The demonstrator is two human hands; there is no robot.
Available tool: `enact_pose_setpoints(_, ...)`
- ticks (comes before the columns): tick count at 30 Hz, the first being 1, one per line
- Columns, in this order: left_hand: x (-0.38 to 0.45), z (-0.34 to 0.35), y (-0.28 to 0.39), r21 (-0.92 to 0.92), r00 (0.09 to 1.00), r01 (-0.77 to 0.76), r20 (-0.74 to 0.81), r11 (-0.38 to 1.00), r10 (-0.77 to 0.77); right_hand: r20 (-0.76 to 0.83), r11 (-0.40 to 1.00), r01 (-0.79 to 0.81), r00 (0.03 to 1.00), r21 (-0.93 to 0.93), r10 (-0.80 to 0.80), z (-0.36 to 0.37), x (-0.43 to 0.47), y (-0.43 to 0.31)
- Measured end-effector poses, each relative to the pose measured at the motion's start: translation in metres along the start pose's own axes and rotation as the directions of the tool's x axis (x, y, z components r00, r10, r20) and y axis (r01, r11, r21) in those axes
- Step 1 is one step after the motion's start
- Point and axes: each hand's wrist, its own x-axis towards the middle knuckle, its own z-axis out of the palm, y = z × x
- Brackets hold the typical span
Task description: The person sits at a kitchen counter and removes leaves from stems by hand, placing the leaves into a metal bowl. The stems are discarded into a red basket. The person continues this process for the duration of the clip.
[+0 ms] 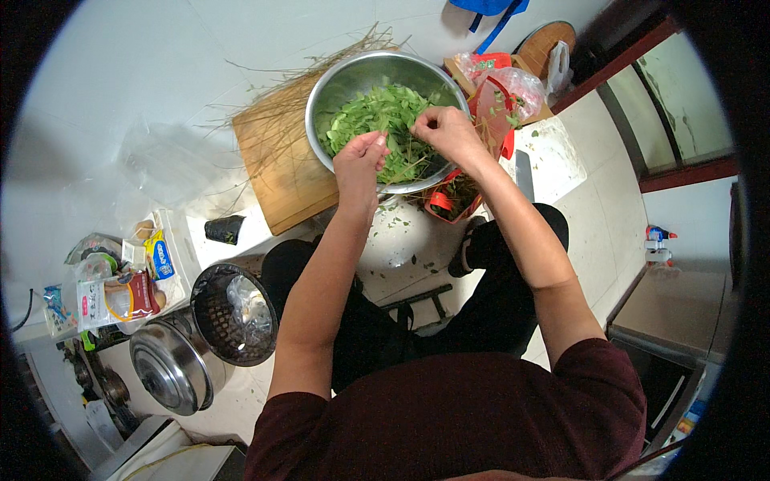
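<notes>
A wide stainless steel bowl [319,90] holds a heap of green leaves [355,117] with thin stems among them. Over the near side of the heap, my left hand [361,165] pinches a small leafy sprig between thumb and fingertips. My right hand [448,132] is above the bowl's right part, its thumb and forefinger pinched together. Whatever lies between its fingertips is too small to make out. Under the bowl's right edge sits a red plastic basket [448,219] with dark leafy stems in it.
A wooden board [283,162] with bare dry stalks [277,123] lies at the left. A cleaver [524,174] rests on the right. Below left are a black waste basket [204,324] and a lidded steel pot [165,373]. Scattered leaves dot the floor around a folding stool [421,297].
</notes>
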Motion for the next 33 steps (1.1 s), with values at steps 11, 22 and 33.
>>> enact_pose_setpoints(11, 0.000, -0.001, 0.002, -0.036, 1.000, -0.007, -0.005, 0.999, 0.007, -0.253, 0.868, 0.480, 0.862, 0.127, -0.440, -0.005, -0.013, -0.035)
enact_pose_setpoints(22, 0.000, 0.001, 0.001, -0.037, 0.996, 0.008, 0.093, 0.999, -0.005, 0.066, 0.856, 0.143, 0.977, 0.496, -0.202, 0.022, 0.007, -0.004)
enact_pose_setpoints(33, -0.003, 0.003, 0.003, -0.046, 0.995, -0.027, 0.092, 0.999, 0.031, -0.147, 0.940, 0.216, 0.972, 0.266, -0.182, 0.022, 0.017, 0.012)
